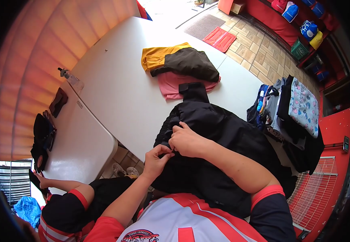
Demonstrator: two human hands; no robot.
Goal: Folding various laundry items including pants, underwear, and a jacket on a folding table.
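Observation:
A black garment (217, 133), which looks like a jacket, is spread on the white table before me. Its gathered edge lies on the left, and a narrow end with a tab (193, 90) points away from me. My left hand (158, 160) pinches the garment's left edge between thumb and fingers. Right beside it, my right hand (185, 140) grips the same spot, index finger raised. The small part between my fingertips is too hidden to name. Beyond the tab, a yellow and dark brown garment (190, 60) rests on a pink one (172, 86).
Folded clothes (303, 106) are stacked at the right, above a white wire rack (312, 190). On the left, a co-worker (66, 208) sits by another white table (72, 145) bearing dark garments (43, 133). A clear spray bottle (72, 80) stands near the orange curtain (42, 60).

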